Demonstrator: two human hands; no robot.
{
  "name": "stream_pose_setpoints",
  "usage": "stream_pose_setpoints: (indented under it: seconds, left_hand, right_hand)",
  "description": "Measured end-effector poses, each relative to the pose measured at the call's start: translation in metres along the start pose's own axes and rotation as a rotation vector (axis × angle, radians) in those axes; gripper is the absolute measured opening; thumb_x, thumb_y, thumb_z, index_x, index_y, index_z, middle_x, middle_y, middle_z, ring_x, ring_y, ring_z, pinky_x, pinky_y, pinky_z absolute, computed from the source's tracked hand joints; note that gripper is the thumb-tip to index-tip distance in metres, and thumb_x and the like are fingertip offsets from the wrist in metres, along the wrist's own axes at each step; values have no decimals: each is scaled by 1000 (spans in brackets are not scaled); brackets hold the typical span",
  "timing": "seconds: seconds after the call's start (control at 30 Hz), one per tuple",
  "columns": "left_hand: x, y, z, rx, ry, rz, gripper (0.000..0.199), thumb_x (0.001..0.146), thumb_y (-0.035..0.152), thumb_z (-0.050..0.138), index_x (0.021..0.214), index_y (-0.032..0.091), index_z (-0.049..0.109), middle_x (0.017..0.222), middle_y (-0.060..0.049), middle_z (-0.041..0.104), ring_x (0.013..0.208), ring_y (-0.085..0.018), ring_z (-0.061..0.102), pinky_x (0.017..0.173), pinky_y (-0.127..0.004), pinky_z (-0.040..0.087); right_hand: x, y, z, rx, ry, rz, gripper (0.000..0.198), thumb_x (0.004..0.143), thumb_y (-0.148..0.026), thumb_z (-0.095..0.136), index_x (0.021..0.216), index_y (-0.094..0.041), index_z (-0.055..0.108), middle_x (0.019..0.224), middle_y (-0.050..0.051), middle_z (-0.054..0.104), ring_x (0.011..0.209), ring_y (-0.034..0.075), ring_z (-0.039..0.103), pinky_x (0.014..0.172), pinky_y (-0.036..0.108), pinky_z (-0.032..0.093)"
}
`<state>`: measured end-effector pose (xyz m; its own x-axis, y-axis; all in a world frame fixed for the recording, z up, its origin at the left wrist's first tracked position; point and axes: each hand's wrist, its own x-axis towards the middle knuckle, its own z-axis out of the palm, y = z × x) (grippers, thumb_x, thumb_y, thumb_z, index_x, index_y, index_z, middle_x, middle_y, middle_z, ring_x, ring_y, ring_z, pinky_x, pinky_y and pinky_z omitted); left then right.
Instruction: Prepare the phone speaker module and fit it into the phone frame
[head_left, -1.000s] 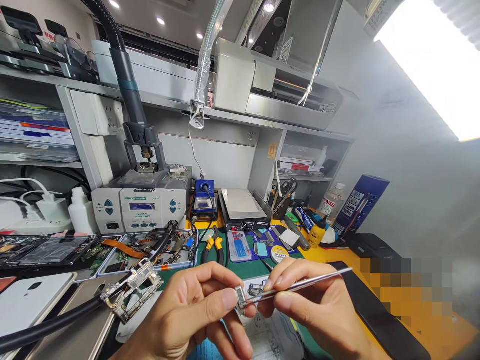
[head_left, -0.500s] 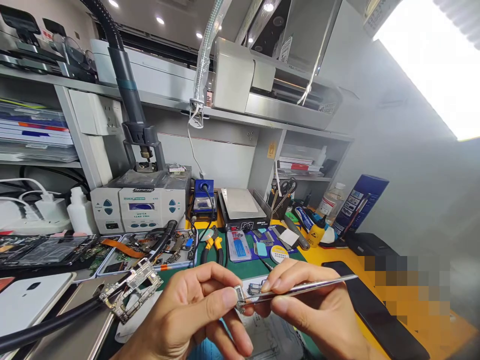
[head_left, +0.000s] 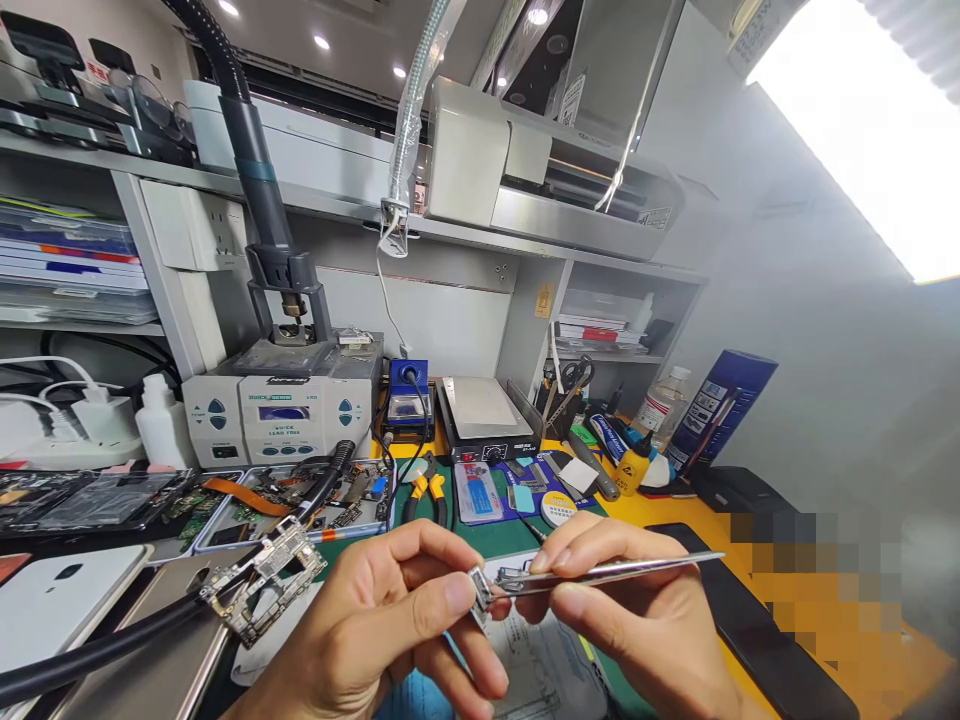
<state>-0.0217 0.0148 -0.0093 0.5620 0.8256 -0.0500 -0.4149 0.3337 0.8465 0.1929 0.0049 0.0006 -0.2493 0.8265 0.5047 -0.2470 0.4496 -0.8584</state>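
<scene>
Fingers (head_left: 431,543) curled, left hand (head_left: 375,620) is pinching a part (head_left: 481,594); right hand (head_left: 649,615) is gripping tweezers (head_left: 630,571) pointing left, nearly level.

Pinching a small metal part (head_left: 480,590) between thumb and fingers of the left hand (head_left: 397,612). Gripping silver tweezers (head_left: 600,574) in the right hand (head_left: 645,612), pointing the tips at the small metal part, too close for telling contact from a gap. Working above a green mat (head_left: 487,540), with black-and-yellow pliers (head_left: 436,488) just beyond the left hand. Having, to the left, a circuit board (head_left: 289,552) in front of a black hose (head_left: 135,632). Facing, farther back, a grey hot-air station (head_left: 281,432), a blue soldering-iron stand (head_left: 409,374) and a flat plate heater (head_left: 487,410). Having, to the right, a yellow bottle (head_left: 634,468) and a long black slab (head_left: 739,610).
</scene>
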Motion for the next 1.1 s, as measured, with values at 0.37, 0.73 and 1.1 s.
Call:
stream_pose_setpoints:
  seconds: [0.37,0.73,1.1]
  left_hand:
    - [-4,7,10,92,123,170,29,72,37,87,83,14,76,71,-7,78,60,-17,72,53,-23,60]
    - [-1,5,15,94,179,197,31,67,39,90,79,15,75,76,-6,78,60,-18,72,49,-24,60]
    - [-4,8,20,62,207,160,33,62,37,94,72,14,71,88,-8,81,59,-19,75,48,-24,60]
  right_hand:
    - [-1,-6,5,-267,108,-216,28,83,-1,73,95,-26,78,84,1,75,71,16,75,66,25,63]
    - [-4,-2,5,-259,88,-202,31,83,-1,72,99,-27,77,89,3,76,73,19,76,67,31,64]
    - [2,-7,6,-268,71,-198,32,83,-3,73,101,-28,81,85,5,78,70,20,76,65,30,64]
